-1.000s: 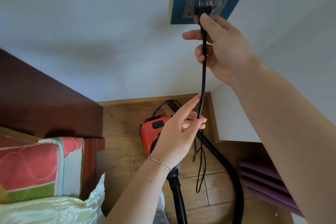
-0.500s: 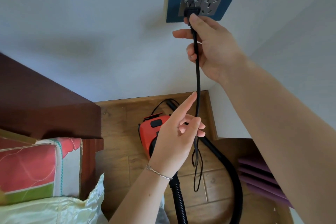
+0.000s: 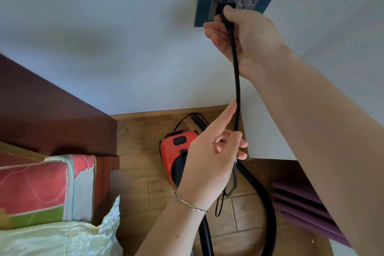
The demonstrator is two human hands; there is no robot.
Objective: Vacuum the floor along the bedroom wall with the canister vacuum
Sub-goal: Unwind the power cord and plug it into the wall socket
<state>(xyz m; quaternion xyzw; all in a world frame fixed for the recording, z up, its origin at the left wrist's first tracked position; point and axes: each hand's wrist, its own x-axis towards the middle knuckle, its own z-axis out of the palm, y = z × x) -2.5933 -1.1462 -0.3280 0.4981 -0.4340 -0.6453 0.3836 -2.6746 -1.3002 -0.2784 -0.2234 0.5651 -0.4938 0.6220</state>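
A red and black canister vacuum (image 3: 176,156) sits on the wooden floor by the white wall, partly hidden behind my left hand. Its black ribbed hose (image 3: 268,210) curves down to the bottom edge. My right hand (image 3: 245,35) grips the black plug (image 3: 221,9) against the left socket of the grey outlet on its blue plate (image 3: 202,6). The black power cord (image 3: 236,81) hangs straight down from the plug. My left hand (image 3: 209,158) holds the cord lower down between thumb and fingers, index finger pointing up.
A dark brown headboard (image 3: 52,114) stands at the left, with a red floral pillow (image 3: 35,187) and pale yellow bedding (image 3: 60,239) below it. Purple slats (image 3: 299,208) lie on the floor at the right. A white wall corner (image 3: 268,139) juts out behind the cord.
My right hand has shifted the plug from the middle of the outlet to its left socket. My left hand stays on the cord at about the same height.
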